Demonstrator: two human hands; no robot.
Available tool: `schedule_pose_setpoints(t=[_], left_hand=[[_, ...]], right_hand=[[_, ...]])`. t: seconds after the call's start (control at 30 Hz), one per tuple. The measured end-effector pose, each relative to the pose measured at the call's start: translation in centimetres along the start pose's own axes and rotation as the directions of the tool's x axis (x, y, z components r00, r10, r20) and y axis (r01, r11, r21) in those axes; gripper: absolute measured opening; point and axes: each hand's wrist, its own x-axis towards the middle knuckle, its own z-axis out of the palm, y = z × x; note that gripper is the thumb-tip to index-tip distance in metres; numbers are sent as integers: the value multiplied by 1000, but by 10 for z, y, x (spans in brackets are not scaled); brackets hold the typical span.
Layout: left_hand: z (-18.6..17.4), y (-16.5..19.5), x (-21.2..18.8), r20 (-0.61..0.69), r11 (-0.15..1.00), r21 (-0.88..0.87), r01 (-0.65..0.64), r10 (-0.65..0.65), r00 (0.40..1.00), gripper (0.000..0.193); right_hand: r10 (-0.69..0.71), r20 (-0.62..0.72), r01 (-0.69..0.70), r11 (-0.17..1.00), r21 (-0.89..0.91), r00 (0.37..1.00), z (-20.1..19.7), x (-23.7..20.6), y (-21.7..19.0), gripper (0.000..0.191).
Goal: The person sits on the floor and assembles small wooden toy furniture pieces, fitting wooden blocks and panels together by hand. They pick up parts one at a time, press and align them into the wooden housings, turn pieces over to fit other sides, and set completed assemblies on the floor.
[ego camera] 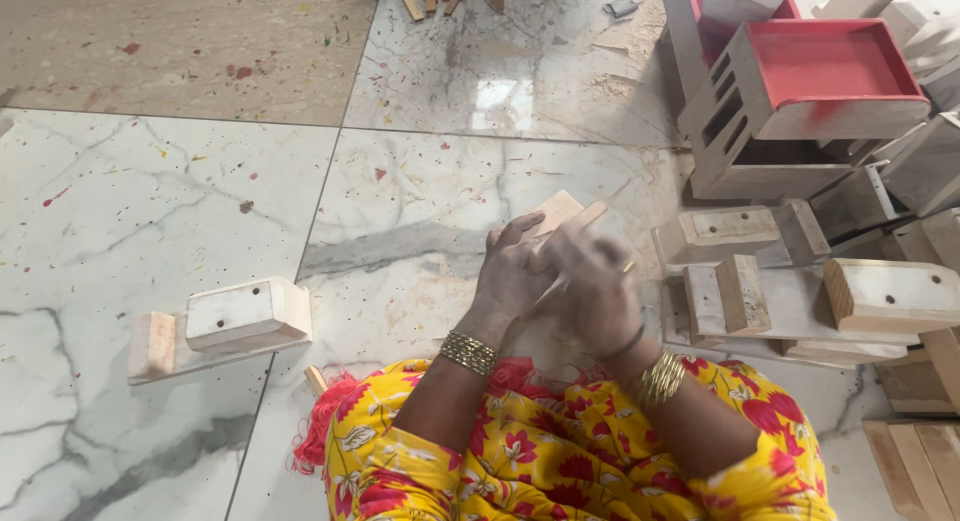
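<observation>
single view, head-worn camera, looking steeply down onto a marble floor. landmark: the pair of hands, left hand and right hand, sits just right of frame centre, close to the lens, right hand blurred. below the hands the frame cuts off at yellow floral sleeves. right of the hands, a pile of wooden blocks runs to the edge; beyond it, a red-topped box. left of the hands, a lone wooden piece. no second view, so no overlap.
</observation>
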Motion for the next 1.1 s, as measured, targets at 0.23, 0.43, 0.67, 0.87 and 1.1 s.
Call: schedule_pose_setpoints(t=[0.23, 0.43, 0.67, 0.87, 1.1], left_hand=[[3, 3, -3, -34, 1000, -8, -2, 1, 999, 34], [11, -2, -1, 12, 984, 171, -57, 55, 998, 17], [6, 4, -3, 31, 993, -12, 115, -115, 993, 26], [1, 7, 2, 29, 1000, 9, -3, 2, 1000, 31], [2, -2, -6, 78, 997, 49, -58, 54, 995, 41]], right_hand=[[156, -66, -159, 986, -43, 985, -15, 33, 17, 48], [174, -7, -174, 985, 14, 985, -9, 8, -16, 40], [240, -15, -241, 970, -38, 971, -10, 34, 18, 46], [158, -109, -155, 987, 36, 981, -7, 17, -14, 40], [166, 6, -166, 983, 81, 986, 0, 4, -12, 37]])
